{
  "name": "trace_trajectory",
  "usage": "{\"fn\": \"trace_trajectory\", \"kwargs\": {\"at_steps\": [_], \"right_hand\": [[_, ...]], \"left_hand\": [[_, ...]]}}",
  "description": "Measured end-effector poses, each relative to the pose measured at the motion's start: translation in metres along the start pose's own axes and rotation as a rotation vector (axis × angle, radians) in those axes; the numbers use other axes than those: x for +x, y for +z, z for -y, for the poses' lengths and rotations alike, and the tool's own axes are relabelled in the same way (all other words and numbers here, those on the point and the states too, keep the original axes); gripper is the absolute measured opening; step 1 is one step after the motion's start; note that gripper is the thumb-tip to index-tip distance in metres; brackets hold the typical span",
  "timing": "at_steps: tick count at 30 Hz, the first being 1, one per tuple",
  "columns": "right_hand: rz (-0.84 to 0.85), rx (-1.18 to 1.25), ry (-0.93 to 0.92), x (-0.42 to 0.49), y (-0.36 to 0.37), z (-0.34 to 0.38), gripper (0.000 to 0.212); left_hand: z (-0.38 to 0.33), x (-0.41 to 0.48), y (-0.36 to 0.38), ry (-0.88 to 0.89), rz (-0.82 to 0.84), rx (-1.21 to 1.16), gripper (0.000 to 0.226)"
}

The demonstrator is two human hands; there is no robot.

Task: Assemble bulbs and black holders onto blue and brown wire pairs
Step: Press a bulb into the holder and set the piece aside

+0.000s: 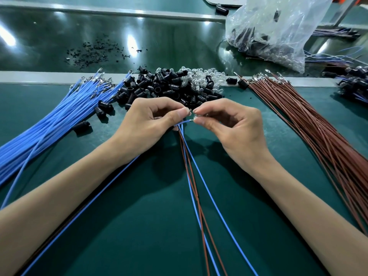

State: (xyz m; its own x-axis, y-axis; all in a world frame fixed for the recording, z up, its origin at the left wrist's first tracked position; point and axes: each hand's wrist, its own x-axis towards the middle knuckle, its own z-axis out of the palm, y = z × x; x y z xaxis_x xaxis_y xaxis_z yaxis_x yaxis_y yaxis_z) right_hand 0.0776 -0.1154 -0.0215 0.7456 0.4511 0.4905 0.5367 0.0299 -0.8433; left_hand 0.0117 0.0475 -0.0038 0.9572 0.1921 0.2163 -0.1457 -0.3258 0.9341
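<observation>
While the left hand (151, 120) pinches the held wires (191, 168) between curled thumb and fingers, the right hand (229, 126) pinches what looks like a small clear bulb (196, 117), largely hidden by its fingertips. Both hands meet at the centre of the surface (139, 226), fingertips almost touching. One blue wire tip (186, 122) bends out from the left hand and points right, toward the bulb. The held wires run lengthwise from the hands to the near edge, fanning slightly: two blue and two brown can be counted. One more blue strand (89, 202) passes under the left forearm toward the near left corner.

To the left lies a thick bundle of blue wires (59, 116), too many to count, metal ends pointing far and right. To the right lies a like bundle of brown wires (318, 132), ends pointing far and left. Between them, just beyond the hands, sits a heap of black holders (159, 84) with a heap of clear bulbs (201, 76) behind it. A few stray holders (103, 107) lie near the blue bundle.

Dark green matting covers the surface. A grey rail (49, 76) crosses behind the heaps; beyond it a glossy green belt (159, 36) reflects overhead lights and carries black scraps (95, 52). A clear plastic bag (278, 30) sits far right.
</observation>
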Motion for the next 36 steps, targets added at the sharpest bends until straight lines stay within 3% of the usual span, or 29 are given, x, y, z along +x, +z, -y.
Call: {"fn": "trace_trajectory", "kwargs": {"at_steps": [14,31,36], "right_hand": [[-0.041,0.011,-0.016,-0.0005,0.0001,0.0024,0.026],[-0.01,-0.023,-0.103,-0.0048,0.0006,0.0009,0.022],[0.043,0.0,-0.024,-0.0053,-0.0017,-0.0004,0.021]], "left_hand": [[-0.0059,-0.0038,0.0062,-0.066,0.113,-0.139,0.016],[-0.0093,-0.0028,0.0015,-0.103,0.169,-0.09,0.02],[-0.0082,-0.0032,-0.0001,-0.088,0.194,-0.056,0.022]]}}
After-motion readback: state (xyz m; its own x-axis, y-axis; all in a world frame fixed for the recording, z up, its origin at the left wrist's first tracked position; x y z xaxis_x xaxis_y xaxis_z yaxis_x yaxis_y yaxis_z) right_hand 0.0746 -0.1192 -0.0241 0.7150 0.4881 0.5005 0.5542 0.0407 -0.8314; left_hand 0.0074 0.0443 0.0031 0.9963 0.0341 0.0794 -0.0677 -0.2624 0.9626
